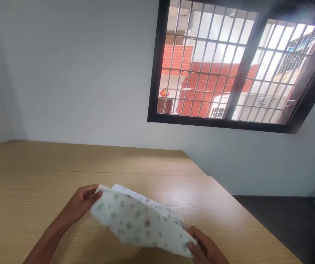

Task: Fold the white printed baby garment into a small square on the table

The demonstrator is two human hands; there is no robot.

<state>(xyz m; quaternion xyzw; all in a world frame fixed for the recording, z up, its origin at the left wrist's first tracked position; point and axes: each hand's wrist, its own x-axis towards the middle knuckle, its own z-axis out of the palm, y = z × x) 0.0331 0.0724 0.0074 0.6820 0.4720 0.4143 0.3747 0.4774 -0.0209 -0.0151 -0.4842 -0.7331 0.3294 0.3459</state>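
A folded white cloth (138, 220) with small green and pink prints is held just above a light wooden table (36, 190). My left hand (84, 201) pinches its far left corner, with the fingers closed on the fabric. My right hand (205, 247) grips the near right corner at the bottom of the view, also closed on the cloth. The cloth slopes from upper left down to lower right between the two hands. Several layers show along its upper edge.
The table runs to a white wall (77, 73) at the back and ends at an edge (229, 194) on the right, above a dark floor (289, 223). A black-framed barred window (229, 66) is in the wall.
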